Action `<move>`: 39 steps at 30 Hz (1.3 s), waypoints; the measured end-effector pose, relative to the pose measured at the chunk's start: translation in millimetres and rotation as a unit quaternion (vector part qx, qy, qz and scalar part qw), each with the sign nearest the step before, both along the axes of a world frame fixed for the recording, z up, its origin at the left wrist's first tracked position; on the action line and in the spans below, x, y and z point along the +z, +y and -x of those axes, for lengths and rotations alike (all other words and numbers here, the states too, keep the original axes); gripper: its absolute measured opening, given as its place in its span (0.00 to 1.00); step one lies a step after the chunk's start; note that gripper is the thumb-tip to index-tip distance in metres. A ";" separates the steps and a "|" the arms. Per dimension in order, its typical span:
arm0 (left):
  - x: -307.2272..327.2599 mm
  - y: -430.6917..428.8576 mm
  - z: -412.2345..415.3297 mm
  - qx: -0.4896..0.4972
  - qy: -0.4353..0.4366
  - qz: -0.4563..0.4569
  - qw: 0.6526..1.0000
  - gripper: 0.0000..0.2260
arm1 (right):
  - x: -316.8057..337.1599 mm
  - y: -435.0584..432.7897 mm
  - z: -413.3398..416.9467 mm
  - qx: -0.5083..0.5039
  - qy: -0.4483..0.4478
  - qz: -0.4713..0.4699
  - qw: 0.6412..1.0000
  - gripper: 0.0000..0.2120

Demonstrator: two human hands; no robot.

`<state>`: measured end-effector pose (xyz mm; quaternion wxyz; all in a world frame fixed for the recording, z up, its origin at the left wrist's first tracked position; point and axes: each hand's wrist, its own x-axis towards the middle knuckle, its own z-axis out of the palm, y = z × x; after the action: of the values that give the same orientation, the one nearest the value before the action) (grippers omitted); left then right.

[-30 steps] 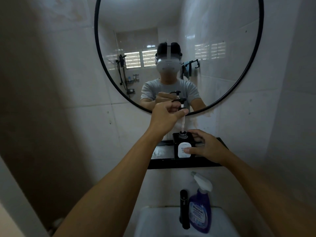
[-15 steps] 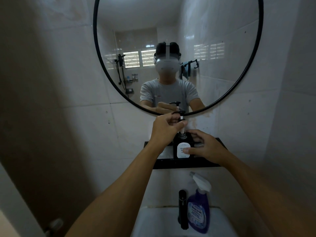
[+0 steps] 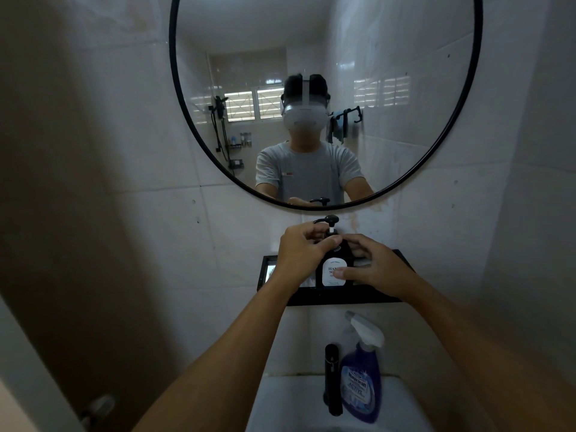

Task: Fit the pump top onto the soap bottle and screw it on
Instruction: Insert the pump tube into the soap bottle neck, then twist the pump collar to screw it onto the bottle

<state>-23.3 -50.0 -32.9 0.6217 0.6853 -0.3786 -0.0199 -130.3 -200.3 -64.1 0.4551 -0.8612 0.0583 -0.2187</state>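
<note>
A black soap bottle [image 3: 334, 272] with a white label stands upright on a black wall shelf [image 3: 343, 298]. The black pump top [image 3: 329, 220] sits down on the bottle's neck, its nozzle pointing left. My left hand [image 3: 300, 252] pinches the pump's collar at the neck with fingers and thumb. My right hand [image 3: 375, 267] wraps the bottle's right side, thumb across the label. The collar itself is hidden by my fingers.
A round black-framed mirror [image 3: 467, 104] hangs above the shelf. Below are a white sink [image 3: 280, 410], a black faucet [image 3: 333, 378] and a purple spray bottle [image 3: 361, 378]. Tiled walls close in on both sides.
My left hand has lowered the pump top so its tube went down into the bottle and the collar reached the neck. My right hand stayed on the bottle.
</note>
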 end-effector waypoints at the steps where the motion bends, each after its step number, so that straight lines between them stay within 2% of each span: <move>1: -1.9 0.5 -0.5 -0.005 0.003 0.002 1.000 0.13 | 0.0 0.2 0.0 -0.001 -0.001 0.001 1.000 0.41; 5: -10.3 2.1 1.8 -0.004 0.019 0.015 1.000 0.17 | 1.2 2.5 1.0 -0.009 -0.001 0.003 1.000 0.40; 13: -18.5 4.6 7.1 -0.027 0.108 0.069 0.991 0.12 | 2.5 3.1 2.6 -0.005 0.001 -0.006 1.000 0.39; 18: -19.0 5.4 6.3 -0.047 0.111 0.077 0.990 0.06 | 1.9 3.2 2.3 -0.009 0.004 -0.008 1.000 0.39; 26: -20.4 6.1 5.6 -0.059 0.111 0.078 0.989 0.13 | 1.7 3.9 3.3 -0.011 0.002 -0.009 1.000 0.38; 34: -21.4 4.4 4.4 -0.056 0.095 0.070 0.991 0.06 | 2.8 3.7 3.0 -0.011 0.004 -0.007 1.000 0.39; 39: -20.1 8.5 6.2 -0.076 0.121 0.074 0.987 0.11 | 2.8 4.9 3.4 -0.010 0.004 -0.006 1.000 0.37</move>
<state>-29.5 -41.5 -53.0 0.7083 0.5993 -0.3525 -0.1221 -133.6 -195.4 -61.3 0.4575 -0.8588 0.0699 -0.2198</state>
